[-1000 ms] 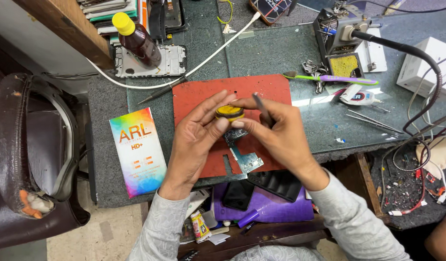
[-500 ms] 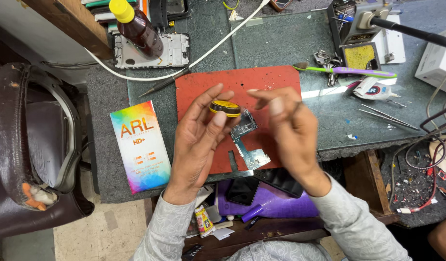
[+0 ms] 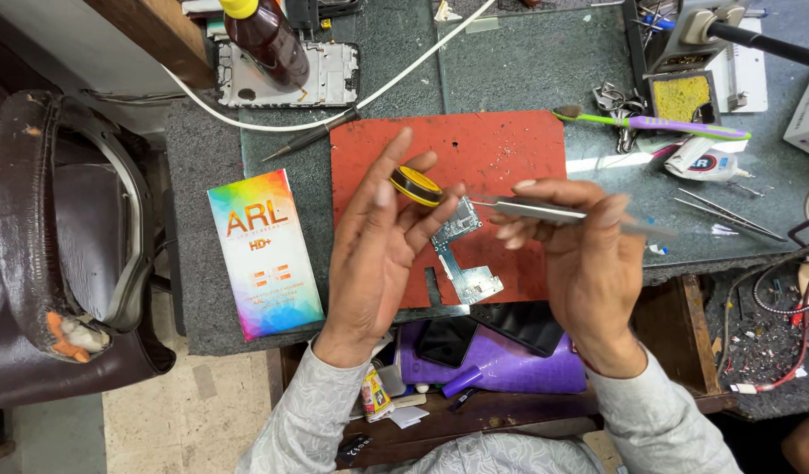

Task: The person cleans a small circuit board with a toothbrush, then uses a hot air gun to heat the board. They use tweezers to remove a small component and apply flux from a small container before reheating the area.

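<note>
My left hand holds a small yellow and black roll of tape between its fingertips, above a red work mat. My right hand grips metal tweezers, whose tip points left toward the roll. A small phone circuit board lies on the mat below and between both hands.
A rainbow-coloured box lies left of the mat. At the back are a phone frame, a brown bottle and a white cable. To the right lie a purple toothbrush, a glue tube, spare tweezers and a soldering stand. A worn chair stands at the left.
My right hand has pulled away from the roll toward the right, with the tweezers in it. My left hand keeps the roll raised. The view has shifted slightly.
</note>
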